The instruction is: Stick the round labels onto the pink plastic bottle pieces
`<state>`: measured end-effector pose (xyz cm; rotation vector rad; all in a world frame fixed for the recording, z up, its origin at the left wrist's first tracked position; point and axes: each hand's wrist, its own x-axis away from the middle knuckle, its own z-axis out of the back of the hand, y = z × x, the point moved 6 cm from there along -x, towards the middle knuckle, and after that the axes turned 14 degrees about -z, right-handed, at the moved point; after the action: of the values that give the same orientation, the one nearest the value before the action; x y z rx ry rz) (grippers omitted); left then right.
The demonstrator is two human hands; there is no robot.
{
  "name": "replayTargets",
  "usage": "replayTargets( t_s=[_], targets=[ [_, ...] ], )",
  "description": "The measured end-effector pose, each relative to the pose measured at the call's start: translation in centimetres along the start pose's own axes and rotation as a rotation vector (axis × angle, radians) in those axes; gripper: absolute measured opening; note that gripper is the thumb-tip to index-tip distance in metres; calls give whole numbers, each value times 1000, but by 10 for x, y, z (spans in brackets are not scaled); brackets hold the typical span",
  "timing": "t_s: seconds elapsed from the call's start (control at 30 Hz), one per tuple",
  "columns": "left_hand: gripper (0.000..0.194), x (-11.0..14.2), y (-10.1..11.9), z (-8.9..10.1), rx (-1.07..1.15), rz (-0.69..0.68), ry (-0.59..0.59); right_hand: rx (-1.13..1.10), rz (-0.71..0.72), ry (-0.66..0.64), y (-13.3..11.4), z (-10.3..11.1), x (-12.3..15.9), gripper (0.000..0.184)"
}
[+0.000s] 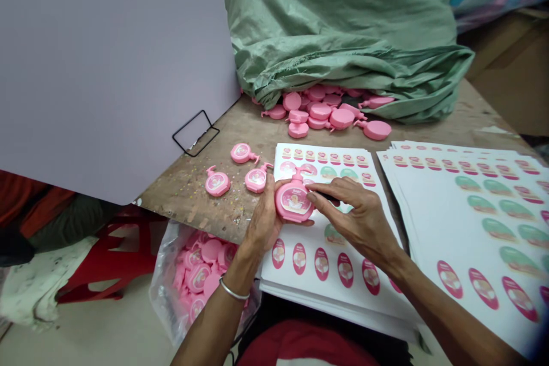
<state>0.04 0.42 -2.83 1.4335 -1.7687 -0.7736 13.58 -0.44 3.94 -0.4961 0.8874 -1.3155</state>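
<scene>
Steadying the pink pump bottle (pixel 294 209) at the centre of the view, the left hand (pixel 262 222) was curled firmly round its 9 o'clock side, fingertips peeping out below at 5 o'clock. And here was the right hand (pixel 358 206), in from 4 o'clock, thumb and forefinger drawn almost together at the 3 o'clock edge of the label (pixel 295 198)! Something dark (pixel 329 197) showed behind those fingers; whether they had hold of it, I couldn't tell. This looked the delicate spot: a rub pushed too hard from 3 o'clock could have skewed the label or puckered its rim, and a fingertip dragged away too soon could have lifted that edge. The bottle's rounded sides were a worry too, because a loosening left grip might have let it roll onto the near sticker sheets (pixel 311 287) directly beneath, marking or shifting the stickers. Over at 3 to 4 o'clock lay the far sticker sheets (pixel 422 211), close to the right forearm, and a careless sweep of that arm might have fanned them. Up at 10 o'clock sat three labelled bottles (pixel 217 183), one just beside the left hand and easily nudged, with the plastic bag (pixel 160 289) gaping at 8 o'clock below the table edge.
</scene>
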Motion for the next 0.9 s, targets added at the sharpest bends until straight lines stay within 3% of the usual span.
replayTargets(
  t_s=[0.43, 0.63, 0.7, 0.77, 0.83, 0.9],
  targets=[
    [55, 2, 4, -6, -49, -49, -41, -54, -37, -28, -1, 2, 0, 14],
    [43, 7, 9, -9, -128, -120, -149, 296, 49, 114, 3, 9, 0, 25],
    [43, 8, 7, -6, -150, -143, -112, 345, -27, 195, 8, 11, 0, 37],
    [38, 9, 6, -1, -225, -184, -26, 216, -136, 218, 13, 4, 1, 57],
    [32, 13, 8, 3, -332, -264, 90, 26, -228, 189, 15, -13, 6, 75],
    [33, 19, 11, 6, -421, -336, 215, -83, -296, 188, 17, -31, 13, 82]
  ],
)
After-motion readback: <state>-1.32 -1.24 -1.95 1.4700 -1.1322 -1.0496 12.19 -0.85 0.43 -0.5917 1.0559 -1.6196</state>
